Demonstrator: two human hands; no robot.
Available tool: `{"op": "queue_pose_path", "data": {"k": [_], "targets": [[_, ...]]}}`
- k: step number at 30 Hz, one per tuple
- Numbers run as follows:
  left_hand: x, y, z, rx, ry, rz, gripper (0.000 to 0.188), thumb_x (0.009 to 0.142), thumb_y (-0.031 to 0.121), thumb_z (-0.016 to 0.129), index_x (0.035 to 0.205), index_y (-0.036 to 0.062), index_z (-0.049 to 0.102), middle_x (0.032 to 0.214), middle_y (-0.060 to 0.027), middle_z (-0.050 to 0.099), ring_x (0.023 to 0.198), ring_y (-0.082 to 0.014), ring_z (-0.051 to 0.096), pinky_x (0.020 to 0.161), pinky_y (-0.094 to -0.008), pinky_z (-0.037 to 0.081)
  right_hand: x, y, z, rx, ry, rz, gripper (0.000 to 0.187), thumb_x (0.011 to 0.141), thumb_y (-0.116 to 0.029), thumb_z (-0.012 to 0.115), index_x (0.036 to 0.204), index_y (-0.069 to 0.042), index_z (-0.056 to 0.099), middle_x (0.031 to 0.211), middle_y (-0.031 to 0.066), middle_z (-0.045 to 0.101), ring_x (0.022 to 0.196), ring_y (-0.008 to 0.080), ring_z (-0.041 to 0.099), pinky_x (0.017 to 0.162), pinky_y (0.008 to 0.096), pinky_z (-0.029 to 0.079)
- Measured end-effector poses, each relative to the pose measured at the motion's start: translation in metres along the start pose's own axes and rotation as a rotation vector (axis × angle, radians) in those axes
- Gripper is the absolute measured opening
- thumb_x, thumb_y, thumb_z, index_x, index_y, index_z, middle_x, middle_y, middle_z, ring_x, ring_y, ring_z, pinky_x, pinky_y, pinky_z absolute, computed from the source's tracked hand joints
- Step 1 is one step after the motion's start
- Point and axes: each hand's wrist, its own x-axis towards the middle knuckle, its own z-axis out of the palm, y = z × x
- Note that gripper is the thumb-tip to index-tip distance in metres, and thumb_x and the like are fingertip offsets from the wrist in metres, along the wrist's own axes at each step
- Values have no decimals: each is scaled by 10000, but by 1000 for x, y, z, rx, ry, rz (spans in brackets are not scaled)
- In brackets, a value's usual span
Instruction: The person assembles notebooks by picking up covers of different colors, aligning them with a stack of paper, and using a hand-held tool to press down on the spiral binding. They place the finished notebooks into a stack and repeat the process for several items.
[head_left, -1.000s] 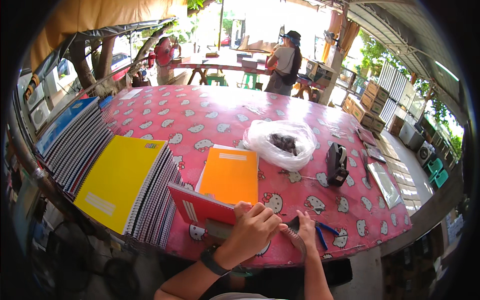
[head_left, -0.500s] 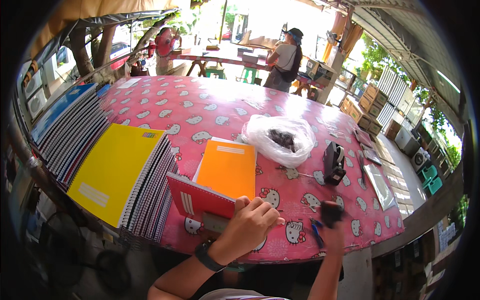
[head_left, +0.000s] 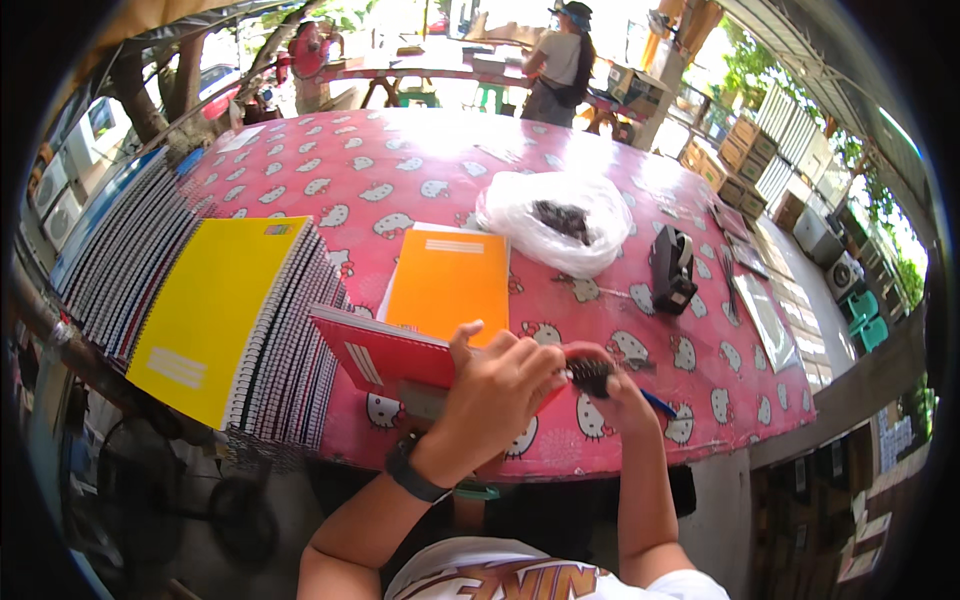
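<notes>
My left hand (head_left: pixel 497 388) wraps over the edge of a red notebook (head_left: pixel 374 357), which stands tilted on its long side near the table's front edge. My right hand (head_left: pixel 630 402) is closed on a small dark, ridged piece (head_left: pixel 590 377) beside my left fingertips; blur hides its exact kind. A red curved edge shows just above that piece. A blue handle (head_left: pixel 659 404) sticks out by my right hand; I cannot tell whether I hold it. Behind the red notebook lies an orange notebook (head_left: pixel 450 285) with white sheets under its left side.
At left stand a stack of spiral notebooks topped by a yellow one (head_left: pixel 215 310) and another stack (head_left: pixel 125 240). A plastic bag (head_left: pixel 510 205) with dark contents and a black tape dispenser (head_left: pixel 673 270) sit on the pink patterned table (head_left: pixel 350 160). Another person (head_left: pixel 562 65) stands beyond.
My right hand has moved left and up with the dark piece, from the table's right side to my left fingertips. The red notebook stays in my left hand. The view has tilted slightly down.
</notes>
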Motion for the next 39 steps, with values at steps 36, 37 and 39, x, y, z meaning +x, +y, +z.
{"op": "queue_pose_path", "data": {"k": [36,37,39], "targets": [[-5,-11,-7,111,117,-78,257,616,349,786,703,157,639,700,29,595,779,-164,551,979,-453,199,26,-52,15,-221,-215,-72,745,742,-650,595,986,51,645,1032,119,628,988,190,564,880,353,437],[-4,-10,-8,120,94,-80,266,619,359,785,727,160,646,706,32,597,786,-161,554,983,-455,195,26,-48,12,-415,-99,1,771,742,-665,583,980,66,642,1046,129,626,995,197,566,881,351,436],[-1,-7,-9,126,75,-79,276,623,369,783,752,162,654,712,36,599,794,-157,557,987,-457,191,27,-42,4,-448,-85,9,778,765,-661,560,1014,73,623,1071,139,625,1010,206,576,892,340,438]]}}
